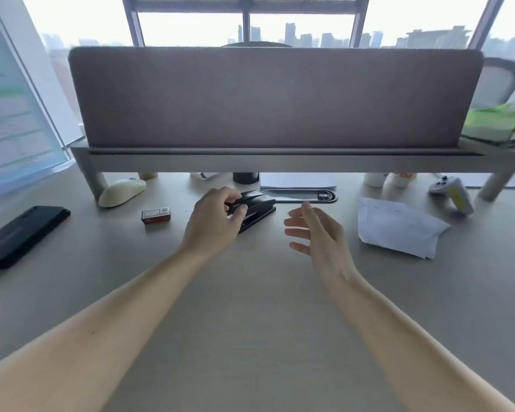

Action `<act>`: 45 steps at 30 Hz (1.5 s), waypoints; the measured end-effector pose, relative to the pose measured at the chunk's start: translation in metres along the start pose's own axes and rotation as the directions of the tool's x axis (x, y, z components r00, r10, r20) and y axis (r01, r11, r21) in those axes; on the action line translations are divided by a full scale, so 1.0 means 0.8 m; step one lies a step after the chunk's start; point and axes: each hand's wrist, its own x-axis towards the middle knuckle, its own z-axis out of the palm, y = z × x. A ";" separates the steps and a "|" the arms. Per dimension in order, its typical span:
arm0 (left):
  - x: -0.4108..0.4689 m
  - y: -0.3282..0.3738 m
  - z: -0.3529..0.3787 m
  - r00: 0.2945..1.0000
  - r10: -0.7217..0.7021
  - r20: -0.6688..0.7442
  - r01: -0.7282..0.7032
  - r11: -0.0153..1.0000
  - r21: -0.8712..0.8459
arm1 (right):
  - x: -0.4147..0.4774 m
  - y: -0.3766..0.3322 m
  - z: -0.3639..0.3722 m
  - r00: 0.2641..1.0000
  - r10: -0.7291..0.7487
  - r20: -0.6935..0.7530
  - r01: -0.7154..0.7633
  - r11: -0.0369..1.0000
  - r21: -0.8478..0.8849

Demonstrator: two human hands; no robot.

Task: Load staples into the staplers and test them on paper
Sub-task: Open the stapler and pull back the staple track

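A black stapler (257,205) lies on the grey desk (250,307) near the middle, its nose pointing right and away. My left hand (213,223) grips its near end, fingers curled over the top arm. To the right of the stapler my right hand (317,233) hovers with spread fingers and holds nothing. A small red and white staple box (156,215) sits left of the stapler. A folded stack of white paper (399,226) lies at the right.
A black phone (21,234) lies at the far left. A white mouse (122,191) rests by the leg of the shelf riser (280,163), which carries a grey partition. A white game controller (452,190), cups and a cable slot (301,196) sit at the back.
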 end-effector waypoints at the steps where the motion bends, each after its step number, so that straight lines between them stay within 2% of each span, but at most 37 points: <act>1: 0.005 -0.004 0.005 0.999 0.028 0.020 -0.029 0.998 0.056 | -0.001 0.005 0.004 1.000 0.014 -0.008 -0.014 1.000 -0.003; 4: 0.015 -0.002 0.011 0.994 0.032 0.101 -0.055 0.971 0.235 | -0.005 0.027 0.016 0.999 0.039 -0.018 -0.039 0.999 -0.025; 10: 0.030 0.009 0.011 0.995 -0.016 0.094 -0.019 0.933 0.359 | -0.008 0.032 0.020 1.000 0.014 -0.015 -0.015 0.997 -0.079; 16: 0.016 0.019 -0.008 0.965 -0.199 0.173 0.130 0.930 0.342 | -0.026 0.037 0.013 1.000 0.004 -0.001 -0.004 0.991 -0.133; 22: -0.047 0.032 -0.044 0.983 -0.098 0.153 0.052 0.958 0.281 | -0.064 0.039 0.001 0.999 -0.039 -0.012 0.037 0.992 -0.120; 27: -0.116 0.052 -0.071 0.988 -0.067 0.136 0.038 0.977 0.208 | -0.098 0.038 -0.012 0.998 -0.065 -0.002 0.064 0.987 -0.149; 34: -0.175 0.058 -0.073 0.980 -0.051 0.194 0.015 0.984 0.179 | -0.138 0.043 -0.022 0.995 -0.091 0.028 0.095 0.980 -0.177; 37: -0.175 0.060 -0.077 0.976 0.018 0.216 -0.058 0.982 0.180 | -0.134 0.043 -0.019 0.996 -0.088 -0.009 0.085 0.982 -0.166; 39: -0.163 0.058 -0.086 0.962 0.113 0.250 -0.161 0.970 0.184 | -0.131 0.043 -0.018 0.996 -0.090 -0.018 0.085 0.980 -0.179; 41: -0.140 0.053 -0.102 0.895 0.310 0.319 -0.396 0.882 0.254 | -0.129 0.044 -0.018 0.996 -0.086 -0.019 0.081 0.978 -0.195; 42: -0.126 0.050 -0.110 0.812 0.428 0.396 -0.556 0.772 0.307 | -0.128 0.045 -0.019 0.996 -0.088 -0.022 0.082 0.976 -0.202; 44: -0.100 0.045 -0.111 0.555 0.591 0.585 -0.831 0.420 0.364 | -0.128 0.046 -0.020 0.995 -0.093 -0.025 0.086 0.976 -0.198; 45: -0.093 0.046 -0.107 0.431 0.621 0.655 -0.902 0.283 0.326 | -0.129 0.047 -0.021 0.995 -0.094 -0.028 0.086 0.978 -0.191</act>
